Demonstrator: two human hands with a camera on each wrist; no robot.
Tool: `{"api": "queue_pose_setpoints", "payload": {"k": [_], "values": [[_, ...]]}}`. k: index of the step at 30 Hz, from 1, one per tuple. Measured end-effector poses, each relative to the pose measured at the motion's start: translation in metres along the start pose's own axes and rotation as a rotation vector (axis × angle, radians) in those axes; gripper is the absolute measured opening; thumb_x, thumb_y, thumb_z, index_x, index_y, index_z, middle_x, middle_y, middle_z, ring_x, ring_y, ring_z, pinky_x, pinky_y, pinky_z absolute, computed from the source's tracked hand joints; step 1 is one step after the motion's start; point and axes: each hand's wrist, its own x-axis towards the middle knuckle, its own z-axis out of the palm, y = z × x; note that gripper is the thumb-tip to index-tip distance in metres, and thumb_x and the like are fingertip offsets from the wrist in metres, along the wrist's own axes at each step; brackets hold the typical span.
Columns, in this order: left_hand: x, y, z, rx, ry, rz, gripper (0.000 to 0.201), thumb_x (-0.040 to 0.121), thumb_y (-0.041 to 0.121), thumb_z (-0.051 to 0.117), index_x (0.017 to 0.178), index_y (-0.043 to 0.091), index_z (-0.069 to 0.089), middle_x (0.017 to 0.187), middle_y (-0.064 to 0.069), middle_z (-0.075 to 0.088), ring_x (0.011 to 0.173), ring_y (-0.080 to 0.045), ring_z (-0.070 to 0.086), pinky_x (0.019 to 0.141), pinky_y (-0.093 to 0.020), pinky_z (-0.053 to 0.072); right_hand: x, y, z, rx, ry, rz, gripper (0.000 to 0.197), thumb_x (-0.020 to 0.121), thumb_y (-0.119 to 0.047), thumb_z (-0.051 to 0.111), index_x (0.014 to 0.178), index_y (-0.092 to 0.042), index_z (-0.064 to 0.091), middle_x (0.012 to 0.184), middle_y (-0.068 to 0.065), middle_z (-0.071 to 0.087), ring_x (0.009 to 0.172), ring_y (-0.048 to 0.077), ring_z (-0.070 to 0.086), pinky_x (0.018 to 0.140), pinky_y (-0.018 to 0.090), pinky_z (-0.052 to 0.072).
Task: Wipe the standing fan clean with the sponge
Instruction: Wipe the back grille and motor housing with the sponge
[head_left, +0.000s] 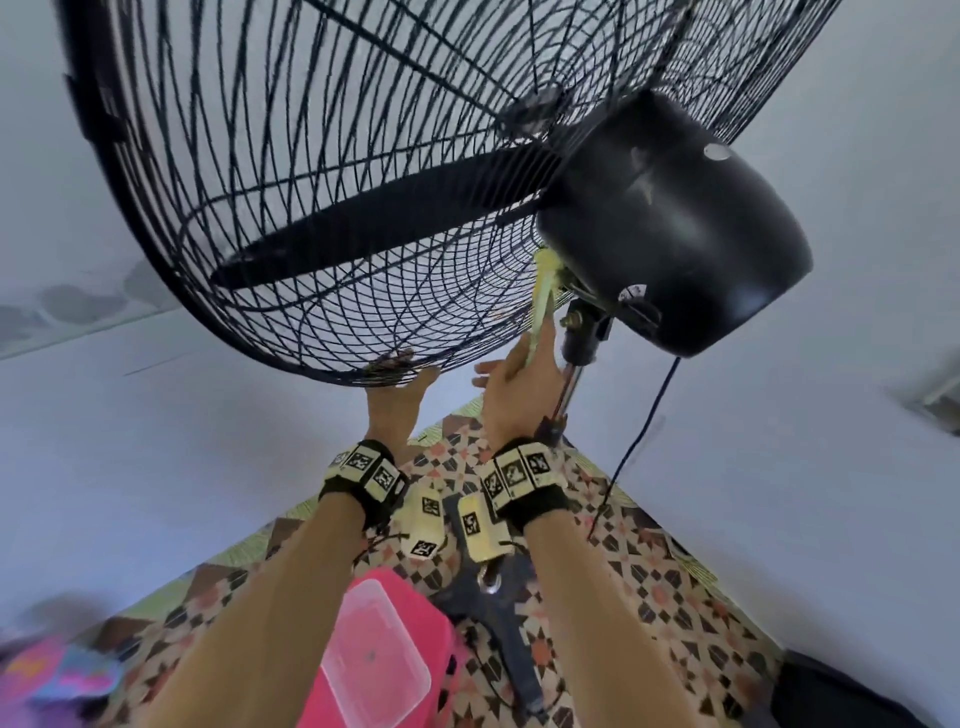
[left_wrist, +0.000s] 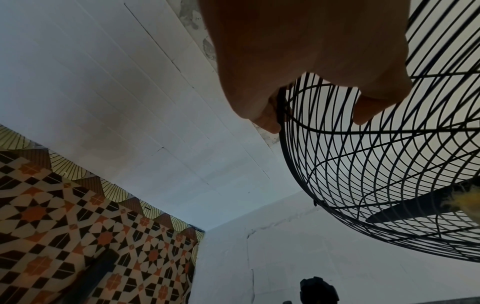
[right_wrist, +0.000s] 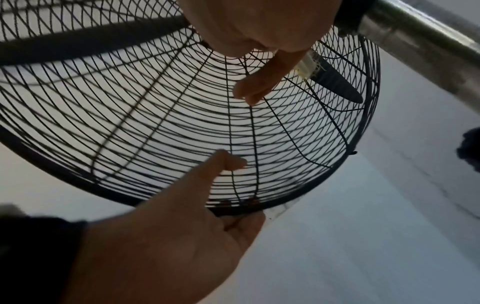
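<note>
Fan (head_left: 363, 208) cage fills the view above me, and my left hand (head_left: 397, 402) grips its bottom rim, fingers (left_wrist: 267, 121) curled over the black wire from below. Just to the right, my right hand (head_left: 511, 384) holds the yellow sponge (head_left: 543, 291) pinched upright, its top end pressed against the rear wires of the cage where they meet the black motor housing (head_left: 675, 223), just beside the chrome pole (head_left: 569, 387). Down on the patterned floor (head_left: 675, 587) between my forearms sits a pink box (head_left: 374, 654) with a clear lid, beside the fan's dark base (head_left: 498, 613).
</note>
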Motion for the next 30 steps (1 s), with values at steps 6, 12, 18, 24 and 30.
{"api": "queue_pose_setpoints", "payload": {"k": [6, 12, 18, 24, 30], "values": [[-0.002, -0.008, 0.001, -0.032, 0.008, 0.049, 0.060, 0.078, 0.038, 0.083, 0.128, 0.015, 0.059, 0.128, -0.002, 0.065, 0.117, -0.021, 0.060, 0.100, -0.039, 0.045, -0.012, 0.037, 0.010, -0.065, -0.043, 0.215, 0.053, 0.107, -0.001, 0.040, 0.158, -0.015, 0.034, 0.075, 0.027, 0.067, 0.049, 0.014, 0.066, 0.046, 0.016, 0.052], [0.001, -0.011, 0.004, -0.041, 0.017, 0.073, 0.043, 0.087, 0.024, 0.083, 0.121, 0.011, 0.060, 0.121, -0.005, 0.067, 0.103, -0.016, 0.061, 0.085, -0.030, 0.044, 0.003, 0.035, 0.004, -0.021, 0.023, 0.119, 0.054, 0.106, -0.001, 0.039, 0.158, -0.015, 0.032, 0.070, 0.023, 0.065, 0.045, 0.016, 0.064, 0.047, 0.021, 0.053], [0.000, -0.007, 0.003, -0.020, 0.006, 0.074, 0.026, 0.090, 0.020, 0.080, 0.106, 0.028, 0.060, 0.107, 0.013, 0.064, 0.095, -0.002, 0.058, 0.088, -0.028, 0.041, -0.013, 0.057, 0.001, -0.043, -0.117, 0.234, 0.046, 0.107, -0.001, 0.041, 0.151, -0.013, 0.041, 0.082, 0.023, 0.064, 0.042, 0.008, 0.061, 0.049, 0.027, 0.057], [0.000, -0.009, 0.005, -0.027, 0.024, 0.075, 0.032, 0.090, 0.018, 0.079, 0.117, 0.008, 0.065, 0.103, 0.007, 0.068, 0.090, -0.002, 0.060, 0.082, -0.025, 0.041, -0.003, 0.056, 0.002, -0.008, 0.013, 0.110, 0.040, 0.111, -0.016, 0.036, 0.151, -0.014, 0.035, 0.062, 0.008, 0.067, 0.045, 0.013, 0.065, 0.044, 0.023, 0.052], [0.003, -0.011, 0.002, 0.007, -0.069, 0.044, 0.028, 0.093, 0.018, 0.077, 0.117, 0.017, 0.062, 0.124, -0.006, 0.065, 0.121, -0.033, 0.060, 0.071, -0.026, 0.057, -0.010, 0.088, 0.008, -0.047, -0.117, 0.332, 0.029, 0.106, -0.004, 0.045, 0.135, -0.005, 0.048, 0.077, 0.017, 0.064, 0.050, 0.020, 0.067, 0.046, 0.025, 0.053]]}}
